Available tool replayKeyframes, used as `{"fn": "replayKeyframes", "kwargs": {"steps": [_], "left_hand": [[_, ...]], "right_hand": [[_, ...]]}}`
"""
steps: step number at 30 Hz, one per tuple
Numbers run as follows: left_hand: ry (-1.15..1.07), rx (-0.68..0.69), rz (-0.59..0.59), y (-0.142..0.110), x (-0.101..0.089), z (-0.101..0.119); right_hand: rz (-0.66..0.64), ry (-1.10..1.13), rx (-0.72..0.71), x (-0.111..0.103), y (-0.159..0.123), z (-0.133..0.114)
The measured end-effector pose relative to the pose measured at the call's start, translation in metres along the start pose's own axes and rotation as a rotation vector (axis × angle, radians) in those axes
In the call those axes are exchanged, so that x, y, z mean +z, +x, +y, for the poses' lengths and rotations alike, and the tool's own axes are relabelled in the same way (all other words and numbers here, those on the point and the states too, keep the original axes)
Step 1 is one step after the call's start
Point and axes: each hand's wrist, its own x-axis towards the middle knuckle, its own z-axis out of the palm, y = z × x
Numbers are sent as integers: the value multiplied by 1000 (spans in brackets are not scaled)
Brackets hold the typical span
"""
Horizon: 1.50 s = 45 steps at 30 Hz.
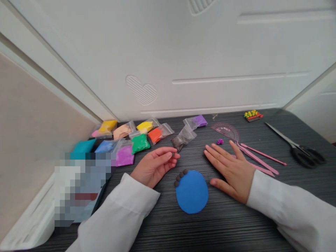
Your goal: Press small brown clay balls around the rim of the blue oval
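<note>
A flat blue clay disc (192, 192) lies on the dark table, with several small dark grey clay balls (180, 177) along its upper left edge. Just above and left of the disc is my left hand (159, 164), its thumb and fingers pinched together. A small dark clay ball (173, 154) shows between the fingertips. To the right of the disc my right hand (231, 171) lies flat, palm down, fingers spread. Pink modelling tools (258, 159) lie partly beneath and beside it, and a small purple clay lump (219, 141) sits beyond its fingertips.
Bags of coloured clay, among them a green one (140, 143) and a dark grey one (182, 138), line the back left. A protractor (225, 130), scissors (299, 147) and a small colourful clay piece (252, 115) are at the right. A white panel (183, 52) rises behind.
</note>
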Motion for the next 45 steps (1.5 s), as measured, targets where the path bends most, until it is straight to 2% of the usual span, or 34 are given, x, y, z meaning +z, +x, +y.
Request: {"fn": "replayKeyframes", "kwargs": {"steps": [3, 8, 12, 15, 19, 21, 28, 31, 34, 39, 42, 45], "left_hand": [[20, -8, -22, 0, -1, -1], [8, 63, -145, -1, 3, 0], [-31, 92, -159, -1, 4, 1], [-12, 96, -115, 0, 0, 1], [76, 13, 20, 0, -4, 2], [80, -2, 40, 0, -5, 3], [59, 51, -98, 0, -4, 2], [48, 63, -159, 0, -4, 2], [35, 79, -186, 1, -5, 1], [18, 49, -147, 4, -7, 0], [19, 30, -102, 5, -9, -1], [12, 37, -102, 7, -9, -2]], "right_hand": [[8, 2, 5, 1, -3, 1], [58, 43, -54, 5, -1, -7], [35, 36, -14, 1, 0, -1], [66, 49, 8, 3, -4, 0], [85, 109, -31, 11, -5, -7], [95, 119, -32, 10, -4, -6], [287, 243, 82, -20, -5, 32], [168, 277, 108, -26, -6, 42], [34, 258, 91, -21, -7, 42], [-29, 245, 34, -10, -7, 36], [-3, 290, 28, -9, -4, 33], [106, 328, 75, -8, 1, 28]]}}
